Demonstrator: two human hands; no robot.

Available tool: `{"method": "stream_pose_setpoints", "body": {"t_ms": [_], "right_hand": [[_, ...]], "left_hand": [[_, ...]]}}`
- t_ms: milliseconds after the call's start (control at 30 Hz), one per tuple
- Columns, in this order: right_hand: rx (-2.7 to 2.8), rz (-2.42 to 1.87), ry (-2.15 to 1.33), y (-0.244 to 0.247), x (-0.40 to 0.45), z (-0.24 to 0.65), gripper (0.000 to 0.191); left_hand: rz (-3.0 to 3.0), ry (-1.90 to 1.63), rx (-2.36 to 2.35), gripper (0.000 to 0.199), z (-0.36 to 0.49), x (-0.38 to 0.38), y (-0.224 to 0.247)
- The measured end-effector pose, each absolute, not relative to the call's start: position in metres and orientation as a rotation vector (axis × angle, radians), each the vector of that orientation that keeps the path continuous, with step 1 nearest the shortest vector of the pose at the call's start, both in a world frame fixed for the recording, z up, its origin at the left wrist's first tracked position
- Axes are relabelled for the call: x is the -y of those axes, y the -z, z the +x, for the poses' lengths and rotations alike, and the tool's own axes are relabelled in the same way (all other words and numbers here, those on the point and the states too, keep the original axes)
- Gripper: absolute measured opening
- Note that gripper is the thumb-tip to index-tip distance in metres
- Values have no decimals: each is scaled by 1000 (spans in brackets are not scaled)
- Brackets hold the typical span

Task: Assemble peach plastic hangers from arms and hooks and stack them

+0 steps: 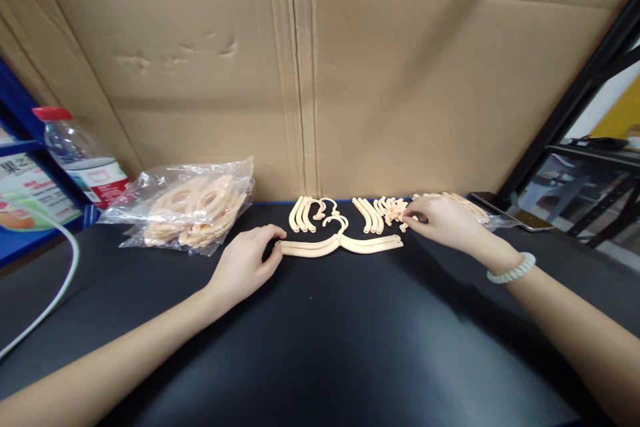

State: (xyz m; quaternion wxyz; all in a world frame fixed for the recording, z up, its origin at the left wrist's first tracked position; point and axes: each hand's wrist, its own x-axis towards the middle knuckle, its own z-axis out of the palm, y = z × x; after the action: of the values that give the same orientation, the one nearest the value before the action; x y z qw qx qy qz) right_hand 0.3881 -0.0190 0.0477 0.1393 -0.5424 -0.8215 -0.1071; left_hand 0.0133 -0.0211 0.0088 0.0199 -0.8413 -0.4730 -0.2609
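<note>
Peach-coloured plastic clothes hangers (pixel 313 250) lie on the black table in front of me, arms spread and hooks pointing away; they look like two lying together. My left hand (pixel 247 260) has its thumb and fingertips around their left end. At the right, my right hand (pixel 443 220) reaches into a pile of small peach pieces (pixel 393 207), fingertips pinched together; what sits between them is too small to make out. Behind the hangers are loose hooks (pixel 329 203). Curved hanger arms (pixel 303 215) lie left of the hooks, and more curved arms (pixel 369 215) lie right of them.
A clear plastic bag (pixel 195 207) of peach parts sits at the left, near a red-capped bottle (pixel 95 167) and a white cable (pixel 70 273). Beyond my right hand are more parts in plastic (pixel 467 207) and a phone (pixel 510 210). Cardboard (pixel 400 80) walls the back.
</note>
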Motion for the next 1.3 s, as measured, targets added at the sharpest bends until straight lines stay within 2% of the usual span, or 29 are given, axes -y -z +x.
{"method": "stream_pose_setpoints", "body": {"t_ms": [400, 733, 867, 1033, 1300], "right_hand": [[2347, -1605, 369, -52, 22, 385, 26], [2424, -1537, 107, -47, 20, 385, 17], [2532, -1480, -158, -46, 22, 381, 21], [2544, -1438, -192, -41, 22, 374, 36], [2526, -1408, -262, -37, 23, 369, 29]], "left_hand": [[-2621, 887, 1599, 22, 11, 19, -9], [-2680, 1042, 1627, 23, 10, 16, -10], [-2688, 1014, 1518, 21, 12, 18, -10], [-2746, 952, 1211, 19, 14, 22, -6], [-2790, 877, 1079, 17, 14, 19, -3]]}}
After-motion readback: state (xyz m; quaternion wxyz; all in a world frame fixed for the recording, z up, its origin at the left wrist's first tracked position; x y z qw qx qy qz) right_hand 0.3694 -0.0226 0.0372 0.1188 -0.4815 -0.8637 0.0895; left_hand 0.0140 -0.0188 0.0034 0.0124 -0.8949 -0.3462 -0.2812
